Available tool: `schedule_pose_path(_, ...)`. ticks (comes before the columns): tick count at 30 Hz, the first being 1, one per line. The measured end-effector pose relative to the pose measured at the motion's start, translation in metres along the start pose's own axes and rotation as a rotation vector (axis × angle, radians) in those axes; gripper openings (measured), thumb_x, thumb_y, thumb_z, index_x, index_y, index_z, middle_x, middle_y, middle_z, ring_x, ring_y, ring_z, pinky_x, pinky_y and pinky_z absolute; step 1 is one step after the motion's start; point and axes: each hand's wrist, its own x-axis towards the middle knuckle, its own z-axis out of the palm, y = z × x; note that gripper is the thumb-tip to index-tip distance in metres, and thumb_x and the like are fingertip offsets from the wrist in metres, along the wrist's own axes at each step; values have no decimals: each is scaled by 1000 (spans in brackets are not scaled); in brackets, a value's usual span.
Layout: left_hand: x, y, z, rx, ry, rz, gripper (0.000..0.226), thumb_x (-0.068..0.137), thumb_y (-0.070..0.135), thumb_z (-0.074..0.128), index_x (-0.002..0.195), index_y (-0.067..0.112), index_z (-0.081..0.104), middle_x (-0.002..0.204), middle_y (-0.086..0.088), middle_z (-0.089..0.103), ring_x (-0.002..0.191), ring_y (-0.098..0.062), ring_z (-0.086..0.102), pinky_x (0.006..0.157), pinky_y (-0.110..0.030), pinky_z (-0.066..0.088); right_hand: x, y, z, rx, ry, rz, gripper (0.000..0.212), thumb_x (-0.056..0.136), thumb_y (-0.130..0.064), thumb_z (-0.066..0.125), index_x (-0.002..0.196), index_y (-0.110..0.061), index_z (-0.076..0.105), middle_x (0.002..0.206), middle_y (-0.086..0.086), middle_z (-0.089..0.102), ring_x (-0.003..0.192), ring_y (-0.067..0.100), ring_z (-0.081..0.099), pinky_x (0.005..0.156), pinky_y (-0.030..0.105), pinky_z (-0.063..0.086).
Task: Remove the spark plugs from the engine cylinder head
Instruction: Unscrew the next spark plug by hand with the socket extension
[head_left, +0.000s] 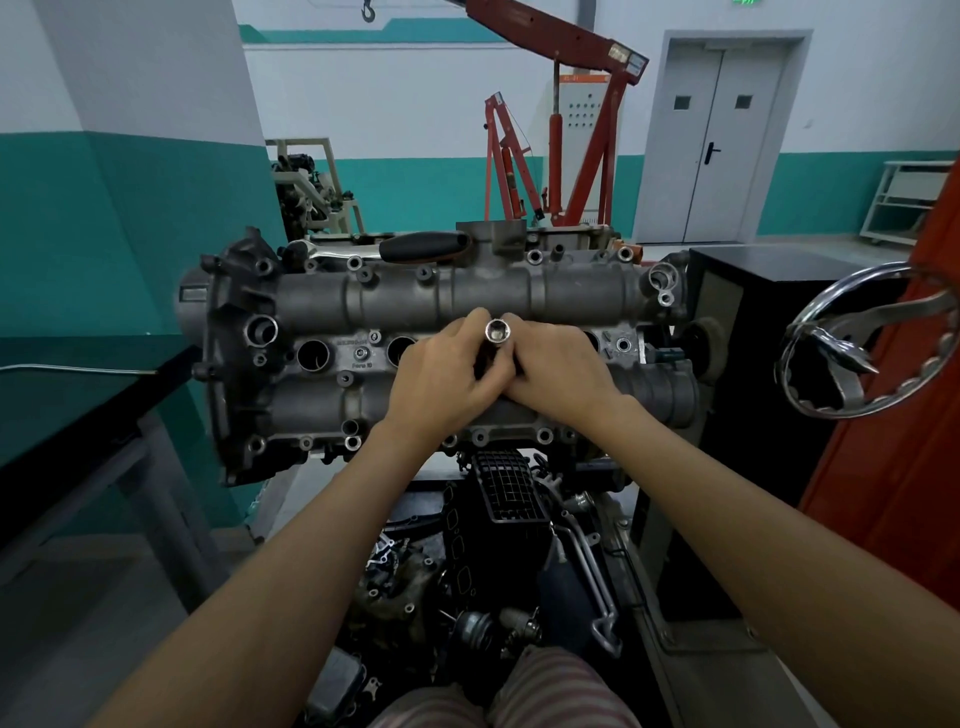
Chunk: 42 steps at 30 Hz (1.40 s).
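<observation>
Both hands meet over the middle of the cylinder head (363, 301): the left hand (447, 374) and right hand (556, 369) each curl their fingers round a socket (497, 331), its open end facing up between them. No plugs are visible; two wells (313, 355) at left stand open and look empty, though their depths are dark. Judged step: working the socket at a middle well; next, keep it square to the well and lift straight, since tilt could drop the plug
</observation>
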Motion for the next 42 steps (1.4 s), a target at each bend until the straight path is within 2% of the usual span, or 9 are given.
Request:
schedule_pose_path(4, 1, -4, 3, 24, 23, -34, 26, 92, 28, 54, 73, 10, 58, 61, -2, 55, 55, -22, 55, 52, -26, 32, 0, 0, 0, -42, 16, 11, 34, 86, -42, 49, 94, -10, 59, 76, 4, 66, 69, 24, 62, 54, 29, 36)
schedule_pose_path(7, 1, -6, 4, 24, 28, -41, 28, 89, 28, 58, 76, 6, 68, 64, -7, 62, 59, -23, 58, 54, -25, 35, 1, 1, 1, -55, 5, 20, 35, 87, -41, 48, 90, -12, 67, 78, 6, 68, 74, 26, 62, 57, 30, 37)
schedule_pose_path(13, 0, 0, -1, -7, 20, -8, 33, 87, 43, 41, 69, 15, 44, 60, 5, 47, 53, -20, 49, 49, -29, 35, 1, 2, 2, -60, 3, -19, 29, 87, -31, 45, 95, -8, 60, 88, 9, 67, 79, 30, 61, 59, 31, 32)
schedule_pose_path(20, 1, -1, 2, 7, 3, -48, 35, 90, 37, 43, 74, 9, 56, 64, -4, 59, 58, -24, 56, 51, -33, 41, 1, 0, 1, 10, 1, 18, 23, 85, -35, 49, 85, -12, 44, 79, 6, 64, 70, 28, 60, 54, 31, 35)
schedule_pose_path(25, 1, -4, 3, 13, 3, -53, 34, 89, 35, 51, 74, 8, 67, 64, -6, 62, 60, -23, 58, 54, -26, 34, 2, 0, 0, -23, -7, 39, 33, 86, -39, 47, 95, -12, 65, 84, 6, 69, 79, 26, 63, 63, 33, 43)
schedule_pose_path(31, 1, -2, 1, -22, 0, -20, 43, 87, 44, 42, 62, 10, 53, 57, -1, 52, 52, -16, 46, 51, -25, 30, 0, -1, -1, -13, -15, 19, 23, 86, -27, 50, 89, -8, 64, 83, 11, 68, 77, 32, 61, 61, 34, 38)
schedule_pose_path(36, 0, -2, -1, -39, -9, 18, 40, 84, 40, 37, 77, 3, 53, 61, 1, 52, 53, -19, 49, 47, -30, 36, 1, 0, 0, 2, -3, 14, 23, 86, -28, 46, 95, -7, 52, 88, 7, 64, 78, 30, 60, 57, 32, 35)
schedule_pose_path(40, 1, 0, 0, -28, 3, -10, 21, 86, 35, 40, 74, 19, 37, 60, 13, 39, 51, -14, 41, 48, -25, 29, 1, -1, -1, 41, 7, 19, 27, 85, -31, 46, 95, -7, 48, 85, 7, 64, 74, 30, 60, 55, 35, 38)
schedule_pose_path(42, 1, -1, 1, -18, 15, -33, 23, 89, 32, 45, 70, 21, 38, 58, 15, 36, 51, -15, 43, 50, -24, 27, 1, -1, 0, 15, 7, 23, 28, 86, -34, 48, 95, -8, 53, 84, 6, 65, 75, 29, 61, 56, 33, 38)
